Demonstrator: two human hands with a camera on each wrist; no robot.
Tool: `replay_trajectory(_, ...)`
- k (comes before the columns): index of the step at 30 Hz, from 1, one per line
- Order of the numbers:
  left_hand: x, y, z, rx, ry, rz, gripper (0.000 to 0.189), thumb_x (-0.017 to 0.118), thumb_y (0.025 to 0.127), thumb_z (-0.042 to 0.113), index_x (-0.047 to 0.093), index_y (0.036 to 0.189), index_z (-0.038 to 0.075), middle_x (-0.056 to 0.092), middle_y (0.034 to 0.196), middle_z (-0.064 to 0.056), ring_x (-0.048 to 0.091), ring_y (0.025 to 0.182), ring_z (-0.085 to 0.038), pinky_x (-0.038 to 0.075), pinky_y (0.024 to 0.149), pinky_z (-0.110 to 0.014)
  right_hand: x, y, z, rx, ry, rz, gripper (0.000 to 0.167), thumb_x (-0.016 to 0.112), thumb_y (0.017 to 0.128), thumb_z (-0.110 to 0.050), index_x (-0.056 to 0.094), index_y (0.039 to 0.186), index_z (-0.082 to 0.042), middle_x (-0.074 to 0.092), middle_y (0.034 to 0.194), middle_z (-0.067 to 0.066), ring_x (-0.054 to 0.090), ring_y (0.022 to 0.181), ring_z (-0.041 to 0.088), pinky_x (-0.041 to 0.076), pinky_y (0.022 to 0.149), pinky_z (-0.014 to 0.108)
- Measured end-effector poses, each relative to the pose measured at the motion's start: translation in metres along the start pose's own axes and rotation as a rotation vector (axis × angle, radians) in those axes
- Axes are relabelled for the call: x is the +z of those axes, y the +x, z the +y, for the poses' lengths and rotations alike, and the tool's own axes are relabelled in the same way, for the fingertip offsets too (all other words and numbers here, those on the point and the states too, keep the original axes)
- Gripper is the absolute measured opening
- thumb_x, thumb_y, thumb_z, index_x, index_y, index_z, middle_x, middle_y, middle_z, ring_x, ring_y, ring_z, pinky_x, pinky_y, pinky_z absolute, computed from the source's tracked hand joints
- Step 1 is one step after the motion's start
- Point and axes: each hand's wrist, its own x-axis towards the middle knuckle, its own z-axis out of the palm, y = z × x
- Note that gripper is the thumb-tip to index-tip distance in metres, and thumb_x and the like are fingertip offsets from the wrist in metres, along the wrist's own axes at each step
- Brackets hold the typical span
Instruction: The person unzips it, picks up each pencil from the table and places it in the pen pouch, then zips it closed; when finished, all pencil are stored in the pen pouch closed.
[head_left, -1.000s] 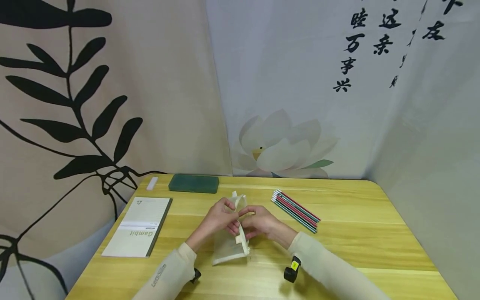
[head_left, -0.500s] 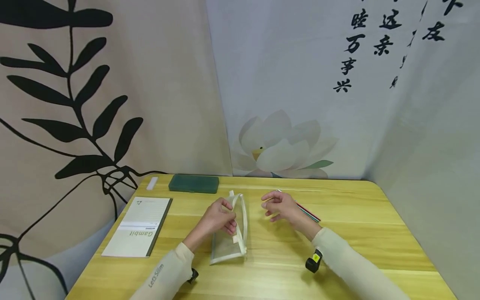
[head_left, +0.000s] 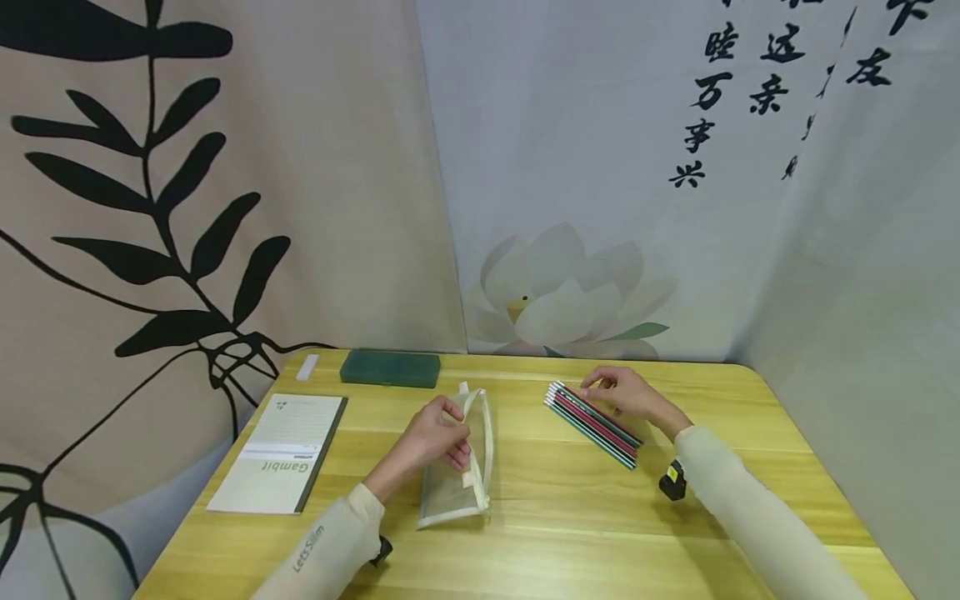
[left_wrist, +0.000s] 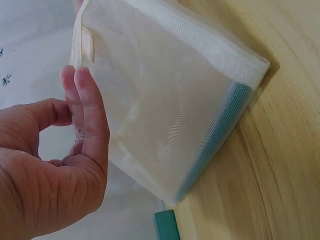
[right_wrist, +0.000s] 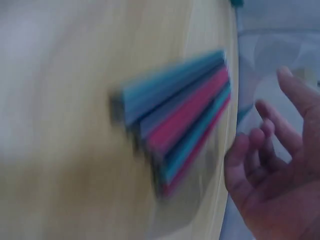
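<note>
1. Wooden surface (head_left: 570, 542) is bearing mesh pouch (head_left: 447, 498), pencils (head_left: 591, 425) rightward;
2. Left hand (head_left: 433, 435) is pinching pouch edge;
3. Right hand (head_left: 628, 393), just off pouch, is nearing pencils, fingers loose, empty; work likely shifting there

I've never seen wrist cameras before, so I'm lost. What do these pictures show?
There is no machine here: a person works with bare hands. The wide view comes from a camera on the head; the close views come from one on each wrist. On the wooden table lie pencils, a green case, a notebook and a small white block. The left hand appears to hold a pale mesh pouch by its edge; the right hand is beside the pencils, holding nothing.
</note>
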Motion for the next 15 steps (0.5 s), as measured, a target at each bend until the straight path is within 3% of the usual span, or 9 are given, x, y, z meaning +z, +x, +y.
replay_trajectory(5,-0.001,0.000,0.000,-0.013,0.010,0.008,0.028,0.059,0.098,0.004,0.047,0.122,-0.003,0.070,0.068,-0.010,0.067,0.051,-0.015,0.066,0.055,-0.036,-0.020,0.005,0.015,-0.010,0.027,-0.156,0.037,0.070,0.102,-0.016,0.064,0.136,-0.003,0.068,0.109,0.021,0.054,0.072,0.021,0.050,0.058,0.030)
replay_trajectory(9,-0.002,0.000,0.001,-0.011,0.016,0.012,0.028,0.059,0.097,0.004,0.047,0.122,-0.002,0.070,0.069,-0.011,0.067,0.051,-0.016,0.066,0.055,-0.037,-0.026,0.008,0.026,0.034,0.098,-0.207,0.042,0.069,0.102,-0.010,0.060,0.142,-0.003,0.073,0.121,0.021,0.065,0.085,0.019,0.055,0.065,0.029)
replay_trajectory(13,-0.003,-0.001,0.001,-0.017,0.023,0.007,0.025,0.058,0.099,0.005,0.047,0.120,0.000,0.070,0.069,-0.011,0.068,0.052,-0.016,0.066,0.056,-0.037,-0.026,0.009,0.032,0.080,0.149,-0.199,0.043,0.070,0.101,-0.011,0.061,0.143,-0.004,0.077,0.112,0.015,0.064,0.079,0.016,0.055,0.064,0.028)
replay_trajectory(15,-0.003,-0.002,0.000,-0.027,0.029,0.011,0.024,0.057,0.099,0.005,0.047,0.119,0.000,0.070,0.069,-0.011,0.068,0.052,-0.017,0.067,0.057,-0.038,-0.023,0.009,0.031,0.095,0.157,-0.210,0.043,0.071,0.100,-0.011,0.062,0.142,-0.005,0.077,0.106,0.012,0.056,0.070,0.017,0.050,0.060,0.027)
